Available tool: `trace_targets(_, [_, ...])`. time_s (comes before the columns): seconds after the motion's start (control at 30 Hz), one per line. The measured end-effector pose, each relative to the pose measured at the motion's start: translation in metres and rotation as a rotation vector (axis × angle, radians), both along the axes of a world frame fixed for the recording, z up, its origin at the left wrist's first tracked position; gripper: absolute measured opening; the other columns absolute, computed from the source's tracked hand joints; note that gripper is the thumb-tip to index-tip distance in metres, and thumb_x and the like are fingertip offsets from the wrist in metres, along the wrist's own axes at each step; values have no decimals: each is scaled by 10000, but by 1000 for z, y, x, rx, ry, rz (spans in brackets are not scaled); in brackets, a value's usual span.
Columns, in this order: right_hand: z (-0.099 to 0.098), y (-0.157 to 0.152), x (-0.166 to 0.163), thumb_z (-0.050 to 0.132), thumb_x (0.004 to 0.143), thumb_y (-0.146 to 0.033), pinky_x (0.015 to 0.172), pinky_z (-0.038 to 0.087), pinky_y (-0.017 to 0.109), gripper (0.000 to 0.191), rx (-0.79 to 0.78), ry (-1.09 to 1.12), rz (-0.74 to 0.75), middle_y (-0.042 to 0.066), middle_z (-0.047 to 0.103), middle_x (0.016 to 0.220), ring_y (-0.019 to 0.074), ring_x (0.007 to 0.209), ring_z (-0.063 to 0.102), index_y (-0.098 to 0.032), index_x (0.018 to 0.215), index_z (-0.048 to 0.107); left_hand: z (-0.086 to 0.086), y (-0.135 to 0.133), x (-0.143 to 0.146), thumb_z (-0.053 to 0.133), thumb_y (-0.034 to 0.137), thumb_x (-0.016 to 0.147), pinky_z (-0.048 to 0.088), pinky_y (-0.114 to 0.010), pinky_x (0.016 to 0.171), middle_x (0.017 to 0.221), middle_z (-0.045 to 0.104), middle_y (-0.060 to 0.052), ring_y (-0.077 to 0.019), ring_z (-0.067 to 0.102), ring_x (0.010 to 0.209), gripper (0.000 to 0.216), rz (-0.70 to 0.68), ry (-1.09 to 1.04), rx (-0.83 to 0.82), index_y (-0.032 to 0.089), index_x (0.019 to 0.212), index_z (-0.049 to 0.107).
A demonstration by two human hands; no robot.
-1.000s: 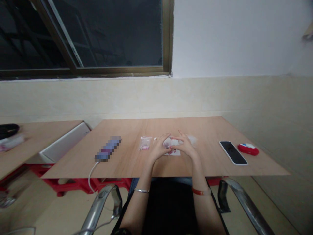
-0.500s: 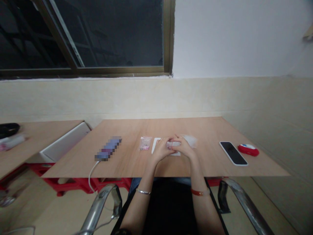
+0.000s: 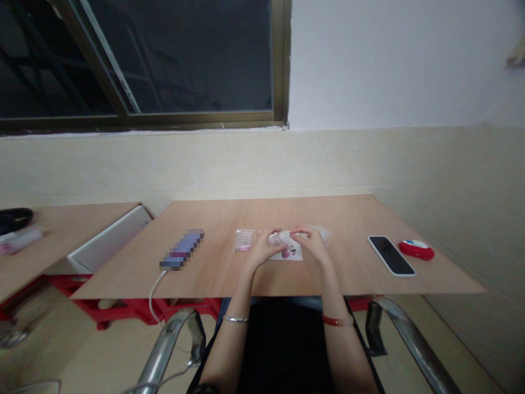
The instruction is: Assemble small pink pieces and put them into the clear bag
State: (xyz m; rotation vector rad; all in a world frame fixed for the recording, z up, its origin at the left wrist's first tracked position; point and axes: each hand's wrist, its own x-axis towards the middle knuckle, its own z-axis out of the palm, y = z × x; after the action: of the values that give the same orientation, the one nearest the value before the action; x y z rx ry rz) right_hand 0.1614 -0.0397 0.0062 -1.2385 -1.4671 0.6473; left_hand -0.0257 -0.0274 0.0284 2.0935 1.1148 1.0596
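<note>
1. Pale, translucent piece (image 3: 280,238) sits between a person's left hand (image 3: 261,250) and right hand (image 3: 314,243), over a printed white card (image 3: 292,253) on the wooden bench (image 3: 344,219).
2. Two-handed handling of the piece appears the step in hand; the next move seems to call for a light, steady pinch.
3. Left grip curls around the piece, thumb and fingers parted; right grip nearly closes beside it, contact impossible to tell.

A small, pale translucent piece (image 3: 279,238), its outline blurred, was held over a white sheet (image 3: 298,255), at eleven o'clock from the sheet's pink and dark patches (image 3: 289,251); the sheet lay flat, its near edge running from nine to three o'clock
</note>
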Motion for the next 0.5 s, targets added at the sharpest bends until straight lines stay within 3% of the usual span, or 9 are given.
trace_targets(0.1, [-18,5,10,612,662,-306,679,447,278,200,-95,2,-124,69,689,788,186,749,605,-144,757,683,-3,5,-6,733,346,617,442,-326,849,1024,646,-81,-212,590,955,447,82,-128,-23,167,1014,628])
trace_targets(0.27, [-49,5,14,658,594,-205,528,378,220,85,-374,-210,-138,35,654,607,139,566,574,-136,645,667,-1,8,-7,696,387,652,464,-309,781,884,677,-78,-201,621,849,312,130,-288,-25,137,837,664])
trace_targets(0.4, [-51,1,8,674,606,-200,535,372,218,48,-380,-272,-160,25,661,591,139,571,585,-167,639,685,2,7,-5,678,379,672,475,-306,735,805,684,-83,-200,628,781,269,143,-324,-61,124,755,671])
trace_targets(0.5, [-48,-1,4,674,617,-201,558,384,226,55,-354,-293,-158,25,673,614,148,597,595,-181,660,700,5,5,-4,679,360,679,473,-311,775,877,683,-90,-199,622,837,279,78,-310,-93,123,826,672])
